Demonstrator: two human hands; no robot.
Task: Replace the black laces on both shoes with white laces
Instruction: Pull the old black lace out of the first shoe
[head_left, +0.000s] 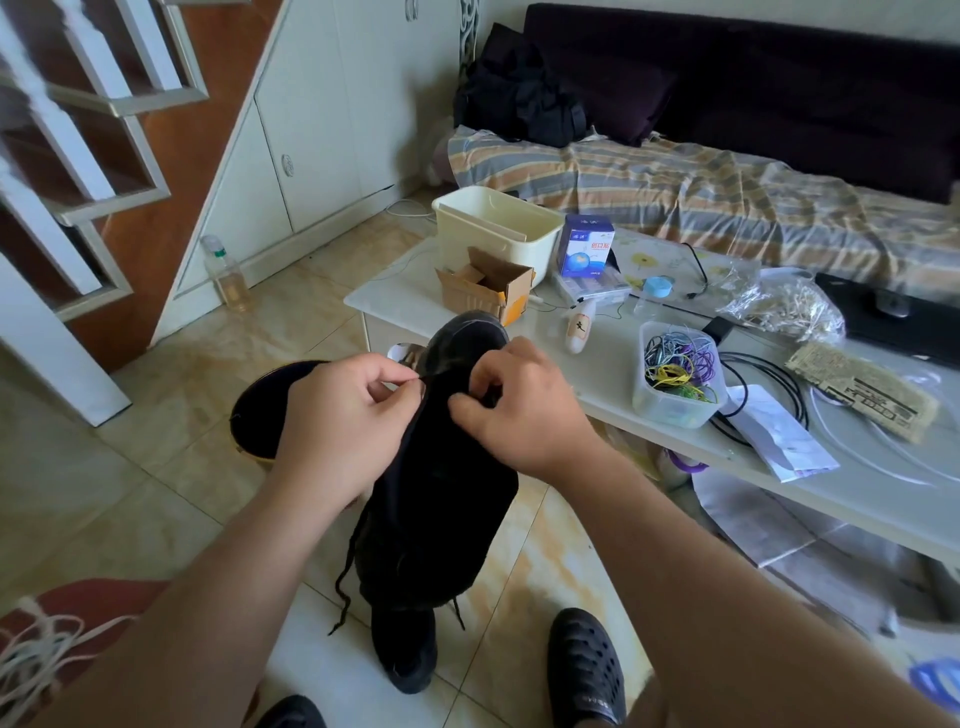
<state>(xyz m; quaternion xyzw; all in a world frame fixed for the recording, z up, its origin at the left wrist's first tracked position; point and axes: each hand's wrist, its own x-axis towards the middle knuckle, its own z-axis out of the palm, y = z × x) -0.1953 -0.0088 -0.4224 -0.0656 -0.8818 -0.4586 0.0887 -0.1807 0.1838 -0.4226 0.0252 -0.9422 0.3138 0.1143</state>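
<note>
I hold a black shoe (441, 499) up in front of me, toe pointing away. My left hand (337, 415) pinches the black lace (345, 577) near the toe end of the lacing. My right hand (519, 410) grips the shoe's upper on the other side, fingers curled into the lace area. Loose black lace ends dangle below the shoe's heel. The second black shoe (405, 654) stands on the floor under it. White laces (36, 654) lie in a tangle on a red surface at the lower left.
A low white table (623, 421) at the right carries a cream bin (493, 228), a cardboard box (488, 286), a tub of coloured cords (678, 376) and cables. A dark round stool (260, 410) stands behind my left hand. My sandalled foot (584, 670) rests on the tiled floor.
</note>
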